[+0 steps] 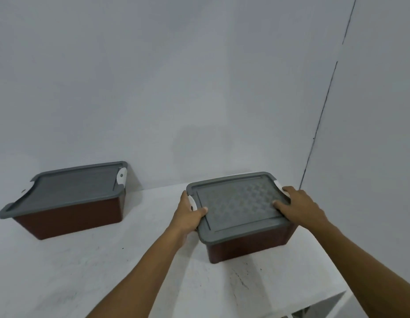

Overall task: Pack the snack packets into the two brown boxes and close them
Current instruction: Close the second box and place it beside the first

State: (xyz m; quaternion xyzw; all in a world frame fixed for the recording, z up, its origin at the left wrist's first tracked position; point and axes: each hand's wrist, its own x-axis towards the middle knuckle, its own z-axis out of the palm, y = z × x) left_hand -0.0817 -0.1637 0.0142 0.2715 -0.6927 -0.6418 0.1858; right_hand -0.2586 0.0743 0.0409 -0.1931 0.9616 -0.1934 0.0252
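Left hand (189, 217): gripped left end of near brown box (245, 247), thumb on grey lid (238, 203). Right hand (300, 207): gripped right end likewise. Second brown box (68, 218): lidded, well apart, far left on white table (84, 271).

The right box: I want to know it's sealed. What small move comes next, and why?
Probably snap both white latches shut: the grey lid already sits on the right box, and the left hand and right hand each hold a latch end.

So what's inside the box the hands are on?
Contents are hidden: the grey lid covers the right box completely. Left hand and right hand grip the lid's ends, thumbs on top.
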